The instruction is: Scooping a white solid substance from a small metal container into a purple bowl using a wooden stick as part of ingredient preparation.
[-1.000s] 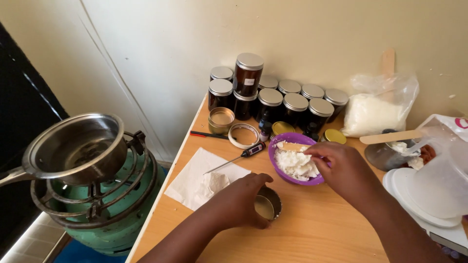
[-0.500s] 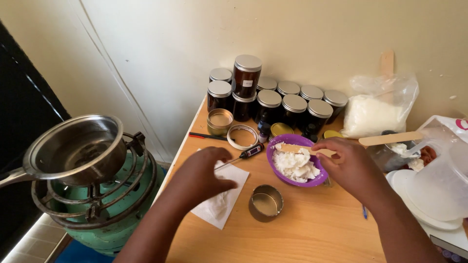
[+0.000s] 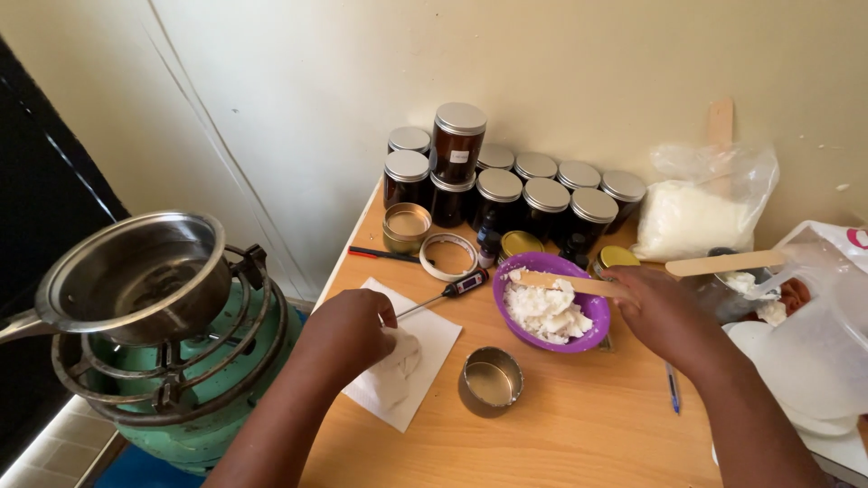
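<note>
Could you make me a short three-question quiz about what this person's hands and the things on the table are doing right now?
1. True or false: the purple bowl is empty.
2. What does the left hand rest on?
A. white paper sheet
B. a glass bottle
C. a red cloth
3. Fill in: the right hand holds a wooden ____ over the bowl.

Key
1. False: it holds a white, lumpy substance.
2. A: the hand lies on the sheet, beside the small open metal tin.
3. Stick: the flat wooden stick reaches from the hand into the bowl.
</note>
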